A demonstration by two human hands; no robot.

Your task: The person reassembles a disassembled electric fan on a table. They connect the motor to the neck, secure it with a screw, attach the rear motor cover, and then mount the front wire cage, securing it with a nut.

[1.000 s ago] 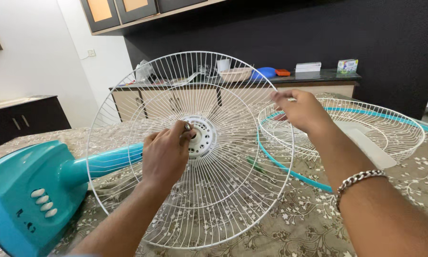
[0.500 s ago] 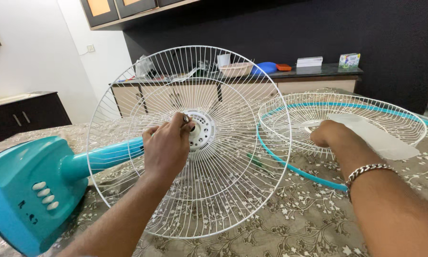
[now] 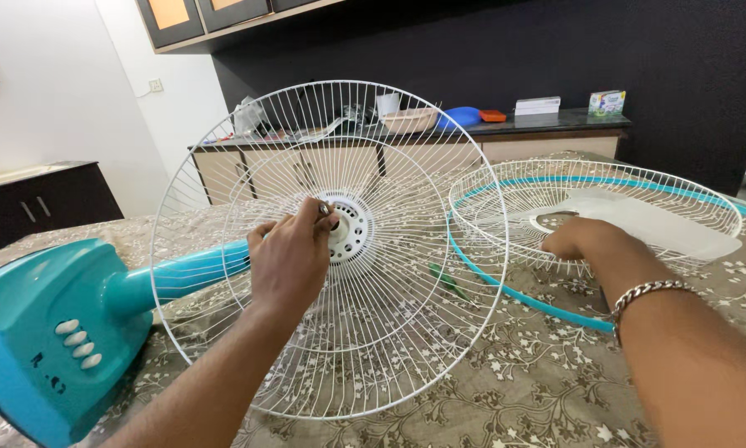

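Observation:
A white round wire fan guard (image 3: 406, 166) stands upright on a teal fan stand (image 3: 33, 332) that lies on its side. My left hand (image 3: 294, 257) is at the guard's white centre hub (image 3: 354, 231), fingertips pinched on a small metal fastener (image 3: 327, 211). A second white wire guard with a teal rim (image 3: 638, 178) lies flat to the right, with a translucent fan blade (image 3: 646, 220) inside it. My right hand (image 3: 576, 241), curled into a fist, rests against this guard's near side. Whatever is in that fist is hidden.
Everything sits on a table with a brown floral cloth (image 3: 514, 382). A small green object (image 3: 447, 280) lies on the cloth behind the upright guard. A counter (image 3: 547, 124) with boxes and bowls runs along the dark back wall. A dark cabinet (image 3: 49, 199) stands at left.
My right hand dropped from the upright guard's right rim to the flat guard on the table. My left hand stayed at the hub.

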